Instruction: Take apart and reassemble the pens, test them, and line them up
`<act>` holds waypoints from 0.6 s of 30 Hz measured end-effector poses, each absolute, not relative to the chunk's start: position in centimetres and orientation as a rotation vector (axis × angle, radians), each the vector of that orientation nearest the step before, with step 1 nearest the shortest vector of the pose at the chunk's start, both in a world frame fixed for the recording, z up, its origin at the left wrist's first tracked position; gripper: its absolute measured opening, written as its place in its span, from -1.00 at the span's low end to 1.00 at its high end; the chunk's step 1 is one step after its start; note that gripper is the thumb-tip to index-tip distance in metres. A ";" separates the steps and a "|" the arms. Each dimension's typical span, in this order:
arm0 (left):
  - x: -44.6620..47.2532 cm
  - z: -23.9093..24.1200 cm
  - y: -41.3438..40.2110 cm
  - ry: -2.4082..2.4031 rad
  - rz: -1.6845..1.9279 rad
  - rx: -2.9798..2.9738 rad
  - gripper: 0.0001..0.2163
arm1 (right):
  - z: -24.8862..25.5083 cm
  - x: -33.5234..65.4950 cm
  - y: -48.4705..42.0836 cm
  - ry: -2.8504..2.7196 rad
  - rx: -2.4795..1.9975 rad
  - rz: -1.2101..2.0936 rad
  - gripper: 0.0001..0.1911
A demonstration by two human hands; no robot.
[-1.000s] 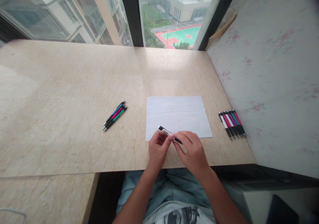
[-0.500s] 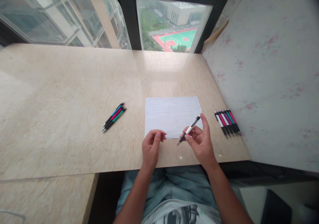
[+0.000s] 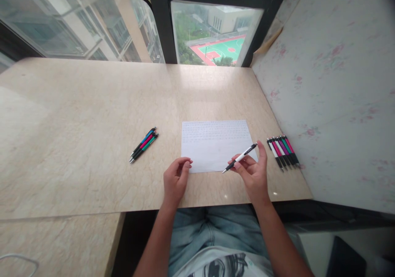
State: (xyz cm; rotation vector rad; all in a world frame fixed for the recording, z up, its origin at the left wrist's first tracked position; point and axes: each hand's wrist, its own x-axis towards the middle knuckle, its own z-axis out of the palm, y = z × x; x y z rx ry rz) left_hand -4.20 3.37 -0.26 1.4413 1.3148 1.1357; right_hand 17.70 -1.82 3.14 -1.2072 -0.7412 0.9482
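right hand (image 3: 255, 180) pinching slim, white-barrelled pen (image 3: 243, 155), tilted over near edge of flat paper sheet (image 3: 211, 147) | left hand (image 3: 175, 181) loosely curled at sheet's corner, cannot tell if pinching | glossy, stone-veined tabletop (image 3: 80, 145)

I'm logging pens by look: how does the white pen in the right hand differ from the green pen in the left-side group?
The white pen has a white barrel; the green pen has a green one. The white pen is held in the right hand, while the green pen lies on the table. Both have a black grip, with the tip toward the picture's lower left.
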 end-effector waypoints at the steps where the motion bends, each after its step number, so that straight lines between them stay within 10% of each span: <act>1: -4.2 -0.1 3.4 1.313 1.139 1.424 -0.83 | 3.1 17.7 -1.8 -0.738 -1.212 0.950 -0.06; 18: -4.2 -0.2 3.4 1.303 1.148 1.385 -0.81 | 3.0 17.8 -1.8 -0.749 -1.255 0.962 -0.16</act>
